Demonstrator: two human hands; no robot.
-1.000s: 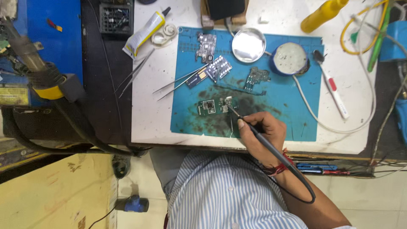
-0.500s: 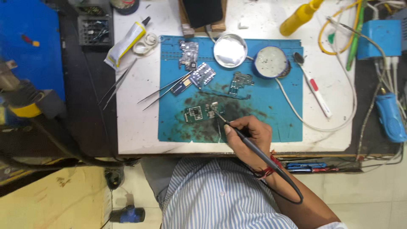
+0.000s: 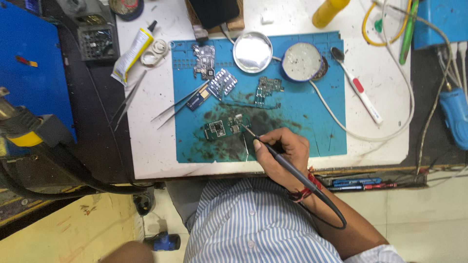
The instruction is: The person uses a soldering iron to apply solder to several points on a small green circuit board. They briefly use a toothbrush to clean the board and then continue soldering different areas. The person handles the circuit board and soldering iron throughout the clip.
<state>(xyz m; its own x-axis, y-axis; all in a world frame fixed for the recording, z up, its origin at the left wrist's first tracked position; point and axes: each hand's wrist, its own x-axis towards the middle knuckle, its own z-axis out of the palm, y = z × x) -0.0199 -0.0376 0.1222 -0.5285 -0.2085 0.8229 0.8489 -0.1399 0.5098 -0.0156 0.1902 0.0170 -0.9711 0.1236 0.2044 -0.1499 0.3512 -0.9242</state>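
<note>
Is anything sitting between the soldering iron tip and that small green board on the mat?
Nothing visible. The right hand holds the soldering iron, its tip right at the green circuit board on the blue mat. The tweezers lie clear, up-left.

Electronics repair bench: soldering mat [image 3: 312,131], circuit boards [image 3: 222,129]

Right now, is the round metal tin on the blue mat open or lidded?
Open: the round metal tin shows its bare shiny inside, no lid on it.
</note>
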